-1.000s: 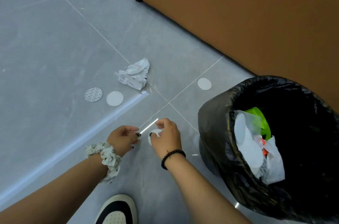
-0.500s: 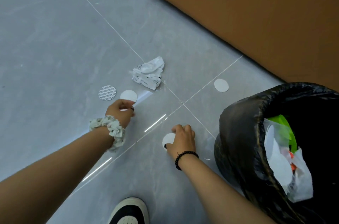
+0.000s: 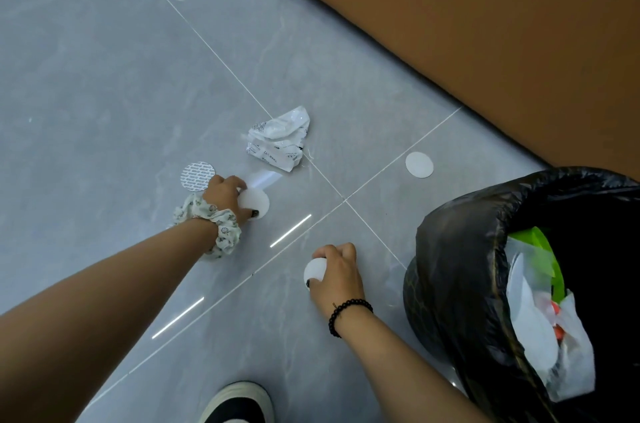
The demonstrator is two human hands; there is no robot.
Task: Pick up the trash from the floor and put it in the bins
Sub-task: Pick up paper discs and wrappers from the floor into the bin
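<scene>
A plain white round paper disc (image 3: 254, 203) is pinched on the grey tiled floor (image 3: 104, 76) by the left hand (image 3: 227, 196); a second white disc (image 3: 314, 271) is gripped by the right hand (image 3: 337, 275) — left of the black-lined bin (image 3: 460, 284).

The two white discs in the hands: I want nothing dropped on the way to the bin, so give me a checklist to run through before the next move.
1. Left hand has a grip on its white disc: ok, fingers curl round its edge.
2. Right hand has a grip on its white disc: ok, pinched at the edge.
3. Discs lifted clear of the floor: cannot tell.
4. Bin within reach and open: ok, it stands just beside the right hand.
5. Room left in the bin: ok, the trash sits below the rim.
6. Floor finished: not ok; crumpled wrapper, patterned disc and another white disc remain.
</scene>
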